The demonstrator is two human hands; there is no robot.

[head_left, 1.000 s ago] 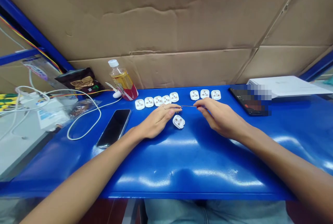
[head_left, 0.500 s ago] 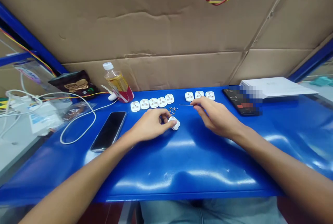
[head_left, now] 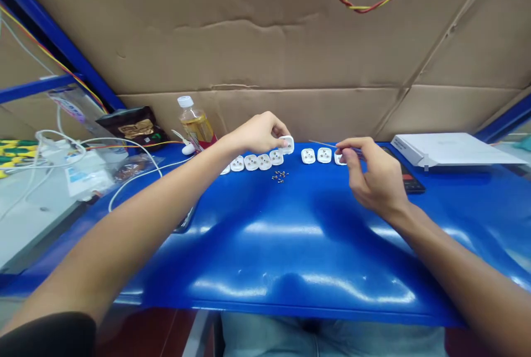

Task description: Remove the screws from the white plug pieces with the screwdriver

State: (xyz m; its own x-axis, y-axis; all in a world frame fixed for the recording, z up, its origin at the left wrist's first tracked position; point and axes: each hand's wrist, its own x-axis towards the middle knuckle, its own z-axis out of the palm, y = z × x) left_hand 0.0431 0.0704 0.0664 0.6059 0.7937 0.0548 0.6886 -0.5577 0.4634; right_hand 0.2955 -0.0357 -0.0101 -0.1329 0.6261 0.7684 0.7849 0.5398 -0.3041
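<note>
My left hand (head_left: 259, 131) is raised above the blue table (head_left: 290, 235) and pinches a white plug part (head_left: 287, 143) between thumb and fingers. My right hand (head_left: 373, 172) is lifted too, fingers pinched on a thin metal tool (head_left: 327, 145) whose tip points left toward that part. Below the left hand a row of white plug parts (head_left: 257, 162) lies on the table, with three more (head_left: 324, 155) to the right. A small heap of tiny screws (head_left: 280, 176) lies just in front of the row.
A drink bottle (head_left: 194, 124), a dark snack bag (head_left: 133, 127) and white cables (head_left: 136, 169) lie at the back left. A dark phone (head_left: 409, 179) sits behind my right hand, a white box (head_left: 452, 150) at far right. Cardboard (head_left: 265, 42) walls the back.
My left hand picked the white plug part up off the table and lifted it up and back. My right hand rose with the thin tool.
</note>
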